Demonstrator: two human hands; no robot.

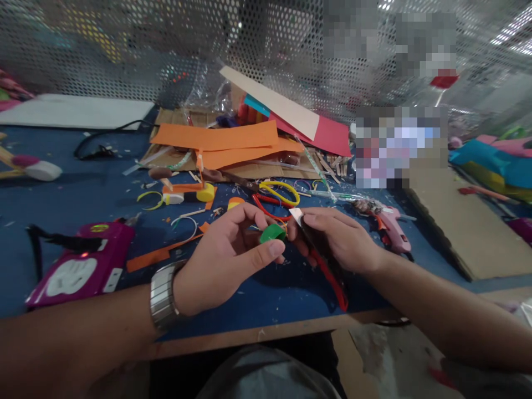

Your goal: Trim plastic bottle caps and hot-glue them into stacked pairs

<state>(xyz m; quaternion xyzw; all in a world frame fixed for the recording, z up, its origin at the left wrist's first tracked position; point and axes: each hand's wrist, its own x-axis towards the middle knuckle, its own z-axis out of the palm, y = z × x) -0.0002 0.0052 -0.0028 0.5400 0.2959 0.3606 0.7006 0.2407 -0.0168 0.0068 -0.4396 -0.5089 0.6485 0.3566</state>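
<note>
My left hand (233, 249), with a metal-banded watch (163, 296) on the wrist, pinches a small green bottle cap (272, 234) between thumb and fingers. In my right hand (338, 235) is a red and black utility knife (328, 271); its pale blade end (296, 215) points up and left, close beside the cap. I cannot tell whether the blade touches the cap. Both hands are above the blue tabletop near its front edge. Just beyond them lie scissors with yellow handles (280, 191) and a red-handled tool (268, 206), partly hidden by my fingers.
A purple device (85, 263) with a black cord stands at left. A pink glue gun (393, 227) lies at right, near a cardboard sheet (469, 216). Orange paper strips (216, 136) rest on cardboard at the back. A small bottle-cap and stick model (187, 193) sits behind my left hand.
</note>
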